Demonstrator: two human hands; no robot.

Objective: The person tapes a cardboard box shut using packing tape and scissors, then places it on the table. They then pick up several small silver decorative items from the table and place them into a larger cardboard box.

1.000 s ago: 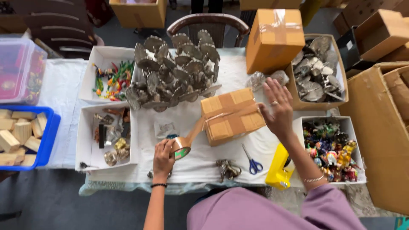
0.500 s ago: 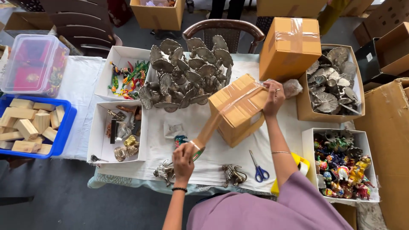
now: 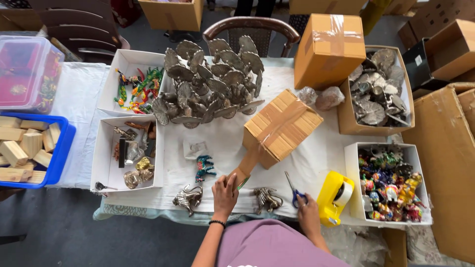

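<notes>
Holding a brown tape roll [image 3: 241, 179] in the left hand [image 3: 225, 192], strip still stuck to the cardboard box [image 3: 280, 127] mid-bench.
Right hand [image 3: 308, 213] closing on blue-handled scissors [image 3: 295, 192]; light, sticky tape, best pinched by the roll.

Single head view, steep downward, table [image 3: 307, 163] near.

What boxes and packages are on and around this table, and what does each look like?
Small cardboard box: table centre, tilted, brown, taped.
Sealed carton: far right, brown cube, clear tape.
Open carton: right, brown, holds grey metal pieces.
White tray: near right, colourful figurines.
Two white trays: left, small trinkets.
Blue crate: far left, wooden blocks.
Clear tub: far left, pink contents.
</notes>
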